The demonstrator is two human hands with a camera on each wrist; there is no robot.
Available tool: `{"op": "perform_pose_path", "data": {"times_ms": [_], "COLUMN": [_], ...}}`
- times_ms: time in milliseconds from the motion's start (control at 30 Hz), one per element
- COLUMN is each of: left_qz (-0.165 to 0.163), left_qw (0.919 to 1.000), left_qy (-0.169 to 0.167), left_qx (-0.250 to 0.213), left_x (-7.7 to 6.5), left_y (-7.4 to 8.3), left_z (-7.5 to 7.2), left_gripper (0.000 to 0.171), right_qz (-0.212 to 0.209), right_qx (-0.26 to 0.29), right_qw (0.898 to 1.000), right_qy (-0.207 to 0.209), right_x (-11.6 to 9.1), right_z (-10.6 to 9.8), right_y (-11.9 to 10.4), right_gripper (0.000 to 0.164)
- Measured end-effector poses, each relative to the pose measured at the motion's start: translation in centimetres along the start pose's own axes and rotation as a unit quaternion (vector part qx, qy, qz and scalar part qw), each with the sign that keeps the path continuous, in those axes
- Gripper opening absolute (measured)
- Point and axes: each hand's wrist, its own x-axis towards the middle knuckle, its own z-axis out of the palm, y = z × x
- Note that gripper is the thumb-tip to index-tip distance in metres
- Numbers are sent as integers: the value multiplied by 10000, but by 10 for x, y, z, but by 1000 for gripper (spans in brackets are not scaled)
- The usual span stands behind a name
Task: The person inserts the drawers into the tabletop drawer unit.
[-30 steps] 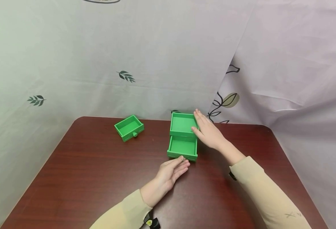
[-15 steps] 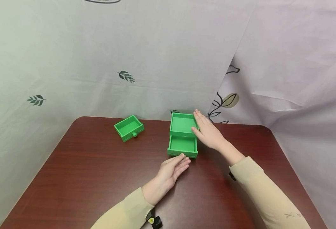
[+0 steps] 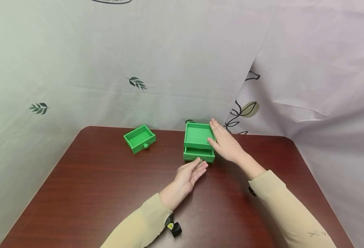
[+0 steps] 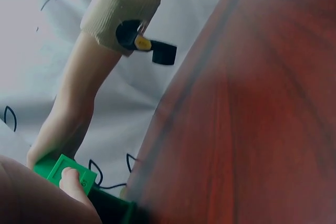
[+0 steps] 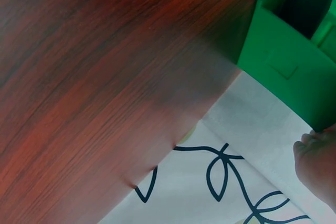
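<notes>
A small green drawer cabinet (image 3: pixel 198 134) with a rimmed top stands near the table's back edge. From its front a green drawer (image 3: pixel 199 156) sticks out a little way. My left hand (image 3: pixel 186 174) is at that drawer's front, fingers rather straight; in the left wrist view the thumb (image 4: pixel 72 181) presses on the front panel. Any knob there is hidden. My right hand (image 3: pixel 226 143) rests along the cabinet's right side, fingers straight and thumb at the top rim. Farther left lies a separate green drawer (image 3: pixel 139 138) with a round knob, turned at an angle.
The dark red-brown table (image 3: pixel 107 193) reaches toward me, its back edge close behind the cabinet. Behind it hangs a pale cloth (image 3: pixel 182 69) with leaf prints. A black strap device (image 3: pixel 173 226) sits at my left wrist.
My left hand has moved away from me, and the drawer has slid most of the way into the cabinet. The right hand and the separate drawer have stayed put.
</notes>
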Motion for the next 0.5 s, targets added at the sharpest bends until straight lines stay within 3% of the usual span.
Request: {"op": "perform_pose_path", "data": {"times_ms": [500], "left_qz": [-142], "left_qw": [9998], "left_qy": [115], "left_qx": [-73], "left_x": [24], "left_y": [9], "left_z": [4], "left_gripper": [26], "right_qz": [-15], "right_qx": [-20], "right_qw": [10000], "right_qy": [51], "right_x": [0], "right_z": [1], "right_y": [0], "right_gripper": [71]}}
